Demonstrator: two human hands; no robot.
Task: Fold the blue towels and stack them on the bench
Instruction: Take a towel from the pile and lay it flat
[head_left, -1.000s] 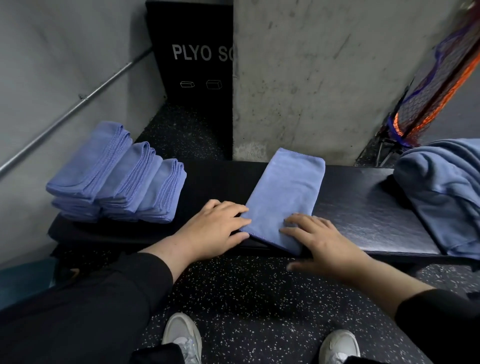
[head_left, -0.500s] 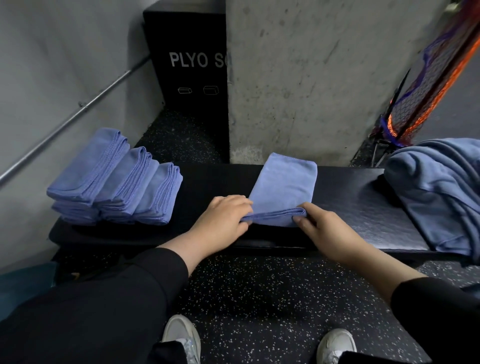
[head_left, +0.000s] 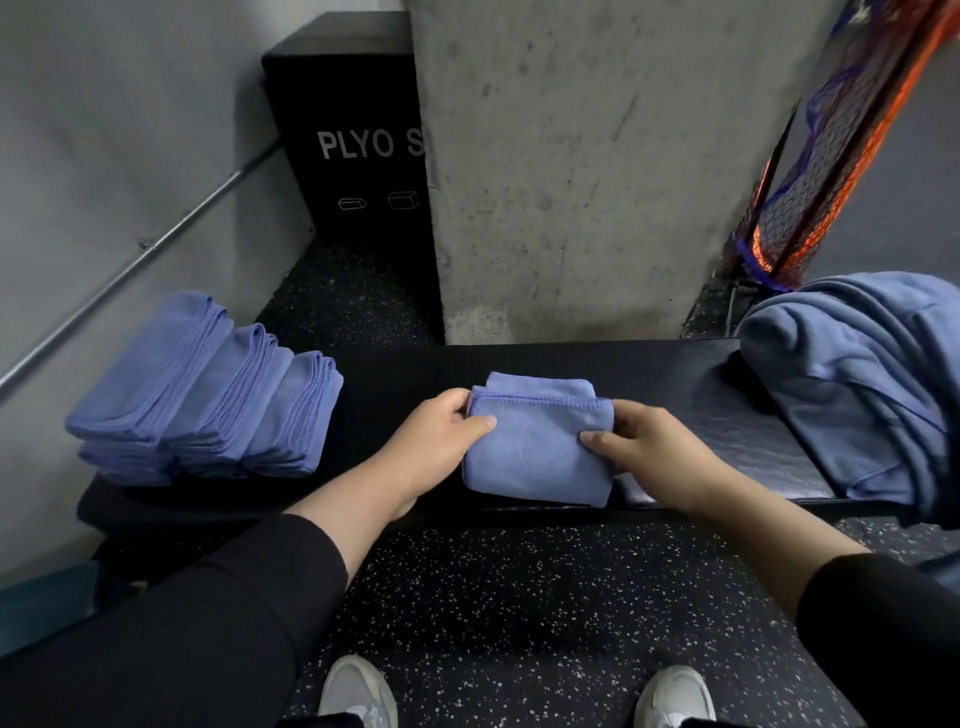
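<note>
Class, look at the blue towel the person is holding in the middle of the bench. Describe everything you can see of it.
The towel is a soft, matte blue cloth with a fine terry-like nap and a stitched hem along its far edge. It is folded into a compact, roughly square bundle of several layers, with a further layer showing behind the hem. It lies flat on the black padded bench, near its front edge. The left hand grips its left side and the right hand pinches its right side.

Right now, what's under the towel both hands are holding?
The folded towel lies on the black bench, gripped by the left hand and right hand. Bench pad shows around it; whatever lies directly beneath is covered.
</note>
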